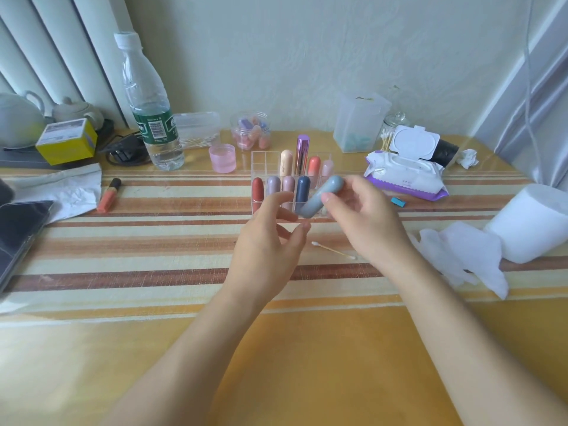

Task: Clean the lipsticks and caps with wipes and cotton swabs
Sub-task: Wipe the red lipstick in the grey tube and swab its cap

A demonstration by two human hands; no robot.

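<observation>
Right grip point(365, 219) pinches grey lipstick point(321, 196); left grip point(270, 238) released.
Likely uncapping next, needing both grips; wipe point(458, 256) waits at three o'clock.

Head view, facing down, close over table point(92, 348)

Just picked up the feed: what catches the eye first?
The right hand holds a grey-blue lipstick tilted at centre, before a clear organiser of upright lipsticks. The left hand is open beside it. An open wipes pack lies to the right, a cotton swab between the hands.
</observation>
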